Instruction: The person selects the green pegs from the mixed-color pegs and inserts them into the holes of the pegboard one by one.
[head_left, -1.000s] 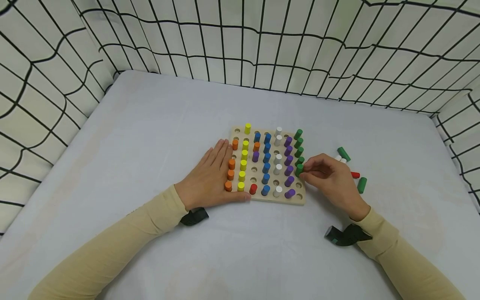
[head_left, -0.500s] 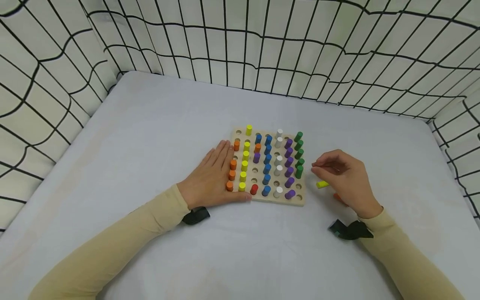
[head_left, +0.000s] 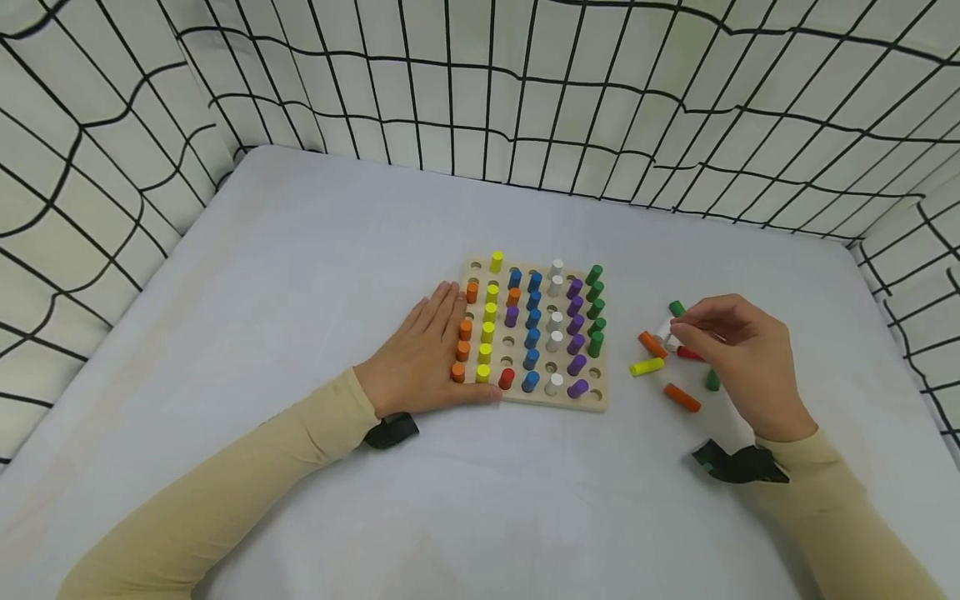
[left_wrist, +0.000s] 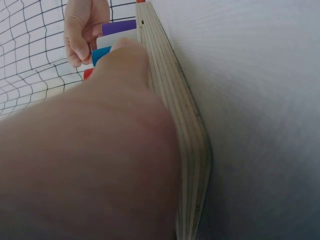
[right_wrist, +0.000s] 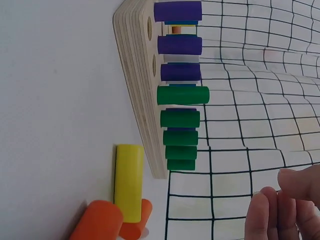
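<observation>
A wooden peg board point(head_left: 555, 398) lies on the white surface, with upright pegs in rows: orange, yellow, blue, white, purple and green, plus a red peg point(head_left: 507, 379). My left hand point(head_left: 412, 354) rests flat along its left edge, fingers straight, thumb along the near edge. My right hand point(head_left: 738, 358) is over the loose pegs right of the board, thumb and fingertips near a white peg point(head_left: 662, 332). The right wrist view shows nothing between thumb and fingers. Several green pegs point(right_wrist: 180, 119) stand in the board's right column.
Around the right hand lie a yellow peg point(head_left: 647, 367), an orange peg point(head_left: 682, 397), a second orange peg point(head_left: 652, 343), a red peg point(head_left: 688, 353) and green pegs point(head_left: 677, 308). A black wire grid point(head_left: 480, 92) borders the surface at the back and sides.
My right hand has let go of the green peg in the board's right column and moved right, over the loose pegs. The left hand stays on the board.
</observation>
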